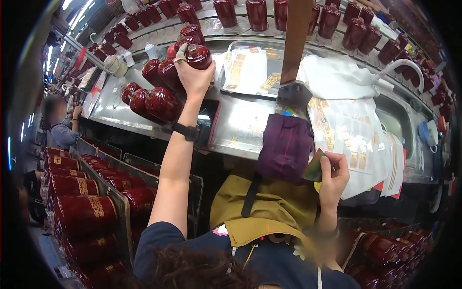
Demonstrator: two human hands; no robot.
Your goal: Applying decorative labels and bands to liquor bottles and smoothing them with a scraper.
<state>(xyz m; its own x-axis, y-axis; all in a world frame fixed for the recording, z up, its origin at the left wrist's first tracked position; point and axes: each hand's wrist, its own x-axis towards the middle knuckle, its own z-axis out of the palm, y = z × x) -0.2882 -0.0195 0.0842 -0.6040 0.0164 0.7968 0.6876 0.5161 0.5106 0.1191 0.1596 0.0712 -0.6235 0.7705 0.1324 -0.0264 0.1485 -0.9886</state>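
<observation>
Fingers [181, 54] of the left hand [196, 81] were curved around the shoulder of a glossy, dark-red, short-necked bottle [199, 59], with the thumb opposed on its right side. A tan cover [180, 52] was fitted on one finger.

Position: the bottle stood at the far left of the work area, directly beyond the left palm. Its long axis appeared near upright, neck toward the camera; whether the base touched the table could not be determined. The left hand was the nearer, in contact; the right hand [334, 177] was well apart, to the right and closer to the body. The right thumb and index finger pinched a small, flat, green card-like piece [313, 166].

Adjacent: a group of similar dark-red bottles [162, 104] stood left of the wrist on a bright stainless-steel table [238, 130]. A dark, red-edged smartphone [208, 120] lay right of the forearm. Between the hands lay a folded purple cloth [285, 147].

Markings: white sheets with gold decals [363, 123] lay beyond the right hand. Crated dark-red bottles [86, 204] at lower left bore gold ornamental panels. No label was visible on the held bottle; lettering elsewhere was too small to read.
</observation>
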